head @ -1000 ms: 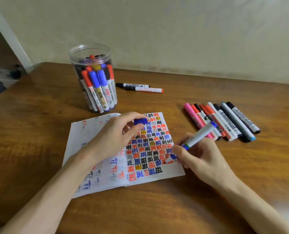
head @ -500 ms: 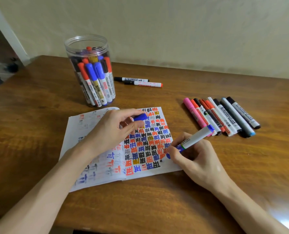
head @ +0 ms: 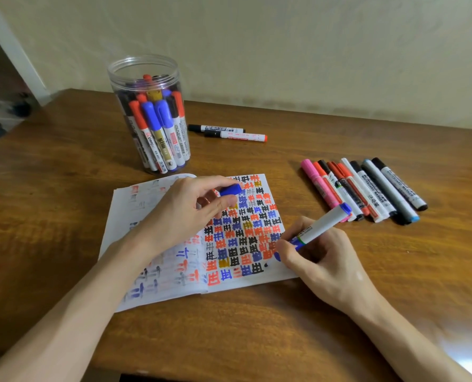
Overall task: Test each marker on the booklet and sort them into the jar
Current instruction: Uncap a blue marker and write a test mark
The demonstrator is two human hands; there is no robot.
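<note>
Against a pale wall (head: 312,51), wooden table (head: 256,326) carries booklet (head: 256,216).

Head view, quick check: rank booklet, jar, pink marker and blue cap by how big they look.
1. booklet
2. jar
3. pink marker
4. blue cap, pinched by the left hand
No near ties.

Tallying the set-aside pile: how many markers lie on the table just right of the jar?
2. A black-ended marker lies farther back; a red-ended marker lies just in front, beside it. None seems hidden there.
</note>
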